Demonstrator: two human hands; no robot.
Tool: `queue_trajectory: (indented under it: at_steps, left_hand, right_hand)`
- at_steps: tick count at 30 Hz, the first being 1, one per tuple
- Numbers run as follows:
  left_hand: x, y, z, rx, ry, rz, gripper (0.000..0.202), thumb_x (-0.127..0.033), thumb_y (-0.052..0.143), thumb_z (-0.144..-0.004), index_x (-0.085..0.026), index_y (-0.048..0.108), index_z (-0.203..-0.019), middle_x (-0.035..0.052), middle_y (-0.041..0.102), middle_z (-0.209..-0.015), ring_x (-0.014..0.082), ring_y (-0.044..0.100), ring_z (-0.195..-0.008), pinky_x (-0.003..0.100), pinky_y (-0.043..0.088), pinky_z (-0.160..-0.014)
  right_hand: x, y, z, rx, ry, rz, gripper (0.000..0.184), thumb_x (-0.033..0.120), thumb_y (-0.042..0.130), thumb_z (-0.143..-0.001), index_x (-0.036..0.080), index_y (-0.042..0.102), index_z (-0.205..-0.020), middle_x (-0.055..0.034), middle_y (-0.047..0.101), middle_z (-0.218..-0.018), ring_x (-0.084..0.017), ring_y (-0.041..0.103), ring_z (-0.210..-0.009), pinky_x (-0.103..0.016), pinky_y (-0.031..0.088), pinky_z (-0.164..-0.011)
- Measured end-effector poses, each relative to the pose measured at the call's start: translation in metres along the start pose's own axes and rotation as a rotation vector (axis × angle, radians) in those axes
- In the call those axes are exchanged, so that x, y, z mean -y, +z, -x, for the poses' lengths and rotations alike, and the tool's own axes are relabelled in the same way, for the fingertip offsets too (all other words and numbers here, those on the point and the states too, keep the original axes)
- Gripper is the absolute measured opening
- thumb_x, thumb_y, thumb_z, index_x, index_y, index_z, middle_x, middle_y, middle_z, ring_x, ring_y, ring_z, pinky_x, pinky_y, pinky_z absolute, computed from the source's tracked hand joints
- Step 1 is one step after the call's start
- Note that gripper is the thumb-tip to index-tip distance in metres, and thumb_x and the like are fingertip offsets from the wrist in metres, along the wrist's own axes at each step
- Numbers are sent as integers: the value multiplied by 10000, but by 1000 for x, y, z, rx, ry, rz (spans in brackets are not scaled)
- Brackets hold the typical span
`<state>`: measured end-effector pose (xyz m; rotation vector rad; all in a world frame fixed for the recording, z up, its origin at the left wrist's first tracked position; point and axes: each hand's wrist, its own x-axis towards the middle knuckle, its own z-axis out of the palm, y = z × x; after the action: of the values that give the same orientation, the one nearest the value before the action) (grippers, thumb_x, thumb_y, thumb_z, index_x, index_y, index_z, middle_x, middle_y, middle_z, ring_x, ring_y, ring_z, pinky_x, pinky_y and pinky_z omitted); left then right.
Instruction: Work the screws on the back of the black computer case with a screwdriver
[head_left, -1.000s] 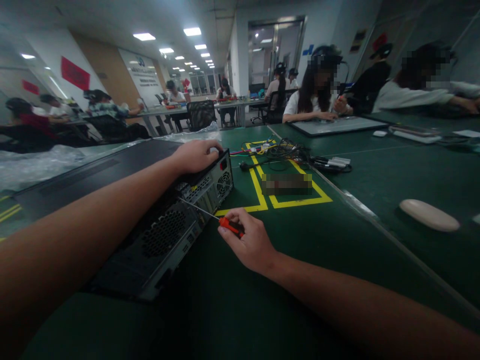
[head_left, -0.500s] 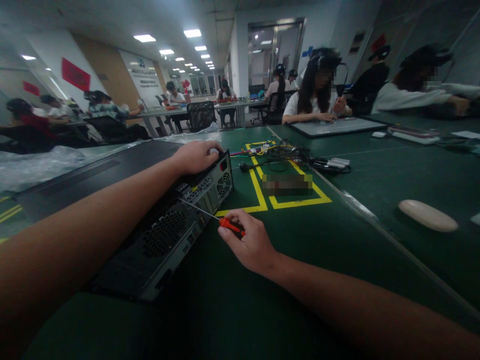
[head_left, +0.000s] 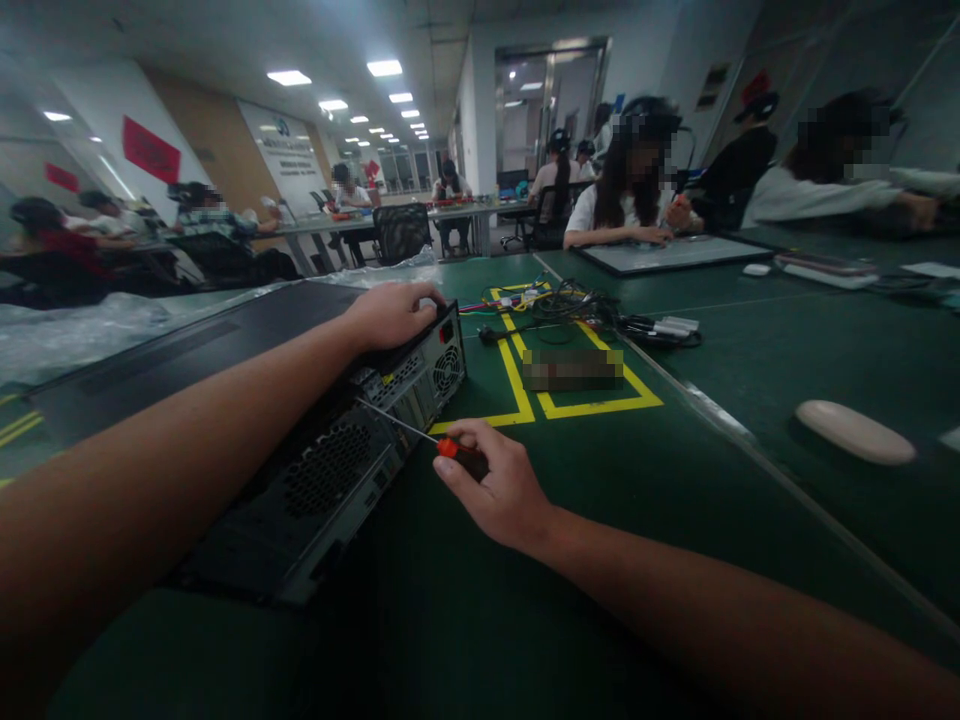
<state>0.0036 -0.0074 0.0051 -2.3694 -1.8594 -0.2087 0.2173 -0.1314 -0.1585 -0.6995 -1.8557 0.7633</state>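
Fingers [head_left: 457, 435] of the right hand [head_left: 501, 490] clench a screwdriver [head_left: 420, 434] against the computer case [head_left: 330, 460] at the desk's [head_left: 675, 480] nine o'clock; the left hand [head_left: 394, 312] braces it. A tilted tip could slip off.

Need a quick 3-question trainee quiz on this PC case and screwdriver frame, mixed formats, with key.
1. True or false: the left hand rests on top of the computer case.
2. What does the right hand grip? A) pliers B) the screwdriver C) a cable
3. Fill in: the screwdriver's tip points at the case's ____ panel, the one with fan grilles.

Key: 1 true; 2 B; 3 rear. The tangle of cables lies apart on the yellow-taped green table.
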Motion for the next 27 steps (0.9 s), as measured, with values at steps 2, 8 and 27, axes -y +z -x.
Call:
queue_trajectory:
  at_steps: [2,8,27]
  left_hand:
    - [1,0,0,-6,5,3,570,-359,455,-1072,-225,787,-1516,141,829,-1114,327,756,-1049,447,548,-968]
    - [4,2,-2,-30,10,13,561,-368,476,-1057,-246,802,-1497,119,839,-1090,326,764,-1064,438,560,-969]
    - [-1,-1,0,3,-5,1,604,-371,451,-1058,-226,777,-1545,160,828,-1145,349,759,-1074,476,548,-980]
  right_hand:
    - [0,0,0,3,18,-2,220,369,780,-1017,262,691,-1187,-37,813,-1035,-214,767,-891,-346,615,-845]
    - [-1,2,-1,9,20,-26,119,316,744,-1034,268,665,-1110,-28,806,-1030,-199,768,-884,-330,615,-845]
    - [0,2,-1,33,47,-45,109,327,728,-1050,265,666,-1114,-32,795,-1032,-195,754,-877,-338,614,-838]
